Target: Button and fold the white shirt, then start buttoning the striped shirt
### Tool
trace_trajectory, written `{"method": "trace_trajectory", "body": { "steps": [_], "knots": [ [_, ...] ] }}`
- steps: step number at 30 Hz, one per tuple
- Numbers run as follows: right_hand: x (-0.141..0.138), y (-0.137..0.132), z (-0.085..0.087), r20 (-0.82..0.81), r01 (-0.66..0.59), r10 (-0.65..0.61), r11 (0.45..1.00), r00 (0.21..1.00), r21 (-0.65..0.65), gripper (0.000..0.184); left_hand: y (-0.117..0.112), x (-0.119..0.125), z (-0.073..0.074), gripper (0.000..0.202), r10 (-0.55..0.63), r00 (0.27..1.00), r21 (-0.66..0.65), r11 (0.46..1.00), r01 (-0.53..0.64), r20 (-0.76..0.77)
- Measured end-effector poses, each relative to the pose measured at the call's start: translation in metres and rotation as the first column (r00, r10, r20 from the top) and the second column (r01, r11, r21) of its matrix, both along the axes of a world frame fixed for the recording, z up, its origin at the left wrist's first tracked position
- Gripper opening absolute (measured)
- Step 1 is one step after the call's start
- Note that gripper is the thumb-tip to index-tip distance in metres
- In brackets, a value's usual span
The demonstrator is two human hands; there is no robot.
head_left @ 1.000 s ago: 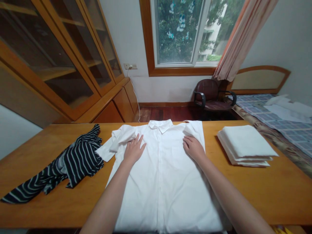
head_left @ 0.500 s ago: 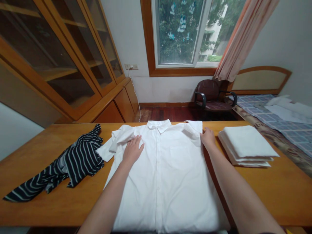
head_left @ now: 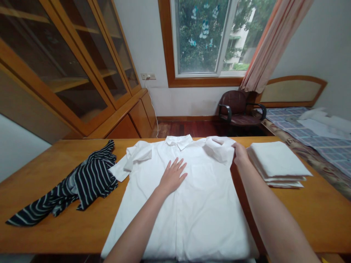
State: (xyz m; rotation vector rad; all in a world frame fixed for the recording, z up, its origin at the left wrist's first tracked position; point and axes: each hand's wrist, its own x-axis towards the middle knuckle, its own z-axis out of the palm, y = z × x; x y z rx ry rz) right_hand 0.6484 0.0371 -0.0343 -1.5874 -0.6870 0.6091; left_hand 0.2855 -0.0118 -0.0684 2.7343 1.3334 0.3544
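A white short-sleeved button-up shirt (head_left: 197, 197) lies front side up on the wooden table (head_left: 63, 237), its collar toward the far edge and its hem at the near edge. Flat on the shirt's chest, by the button placket, rests my left hand (head_left: 173, 177) with fingers spread. My right hand (head_left: 241, 155) pinches the shirt's right-side sleeve, which is raised and bunched with its opening showing. The left-side sleeve is folded over and rumpled.
A crumpled black-and-white striped garment (head_left: 90, 175) lies on the table's left. At the right stands a stack of folded white cloth (head_left: 279, 160). Beyond the table are a brown armchair (head_left: 236, 106), a bed (head_left: 301, 120) and a glass-door cabinet (head_left: 109, 102).
My left hand has moved right, from near the left-side sleeve to the shirt's middle. My right hand has drawn the other sleeve slightly outward and lifted it.
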Motion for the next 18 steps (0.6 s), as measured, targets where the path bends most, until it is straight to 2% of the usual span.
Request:
{"method": "trace_trajectory", "body": {
  "steps": [3,5,7,10,13,15,16,18],
  "knots": [
    [-0.008,-0.02,0.021,-0.084,-0.009,0.022,0.988,0.996,0.152,0.026,0.001,-0.001,-0.006,0.051,0.012,1.0,0.026,1.0,-0.011,-0.024],
    [-0.017,-0.038,0.035,-0.162,-0.067,0.132,0.933,0.978,0.355,0.033,0.002,-0.002,-0.007,0.051,0.013,1.0,0.034,0.999,-0.012,-0.026],
    [-0.029,-0.058,0.046,-0.113,-0.148,0.216,0.891,0.97,0.429,0.029,0.002,-0.002,-0.007,0.051,0.007,1.0,0.04,0.999,-0.006,-0.024],
    [-0.049,-0.086,0.054,0.007,-0.346,0.377,0.844,0.926,0.41,0.025,0.002,-0.002,-0.006,0.051,0.003,1.0,0.047,0.999,-0.002,-0.016],
    [-0.067,-0.106,0.051,-0.001,-0.544,0.575,0.775,0.818,0.322,0.024,0.004,-0.004,-0.006,0.051,-0.009,1.0,0.047,0.999,0.009,-0.007],
    [-0.077,-0.112,0.043,-0.117,-0.616,0.669,0.729,0.734,0.298,0.032,0.005,-0.006,-0.006,0.051,-0.022,1.0,0.041,0.999,0.022,-0.01],
    [-0.08,-0.114,0.038,-0.203,-0.624,0.686,0.724,0.699,0.296,0.038,0.006,-0.007,-0.006,0.051,-0.03,0.999,0.04,0.999,0.031,-0.015],
    [-0.085,-0.114,0.025,-0.389,-0.584,0.642,0.765,0.661,0.271,0.045,0.007,-0.009,-0.005,0.05,-0.04,0.999,0.042,0.998,0.041,-0.025]
  ]
}}
